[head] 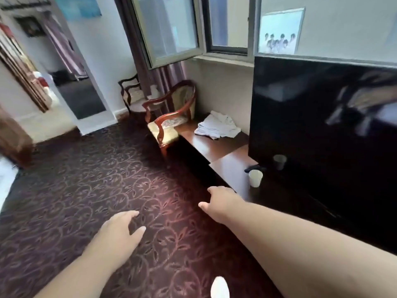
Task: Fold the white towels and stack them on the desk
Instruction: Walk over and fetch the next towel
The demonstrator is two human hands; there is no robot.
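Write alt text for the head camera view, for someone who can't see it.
Two empty hands, left and right, reach over patterned carpet toward a wooden desk holding a rumpled pile of white towels, beside a chair, television and paper cup.

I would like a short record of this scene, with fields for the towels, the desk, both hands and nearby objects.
towels: crumpled white cloth towels, in a loose pile, not folded
desk: long dark brown wooden desk; the towels lie on its far end
left hand: left hand over the carpet, fingers relaxed, holding nothing
right hand: right hand reaching forward near the desk edge, holding nothing
nearby: white paper cup on the desk; large black flat screen behind the cup; carved wooden armchair with pale cushion beside the desk
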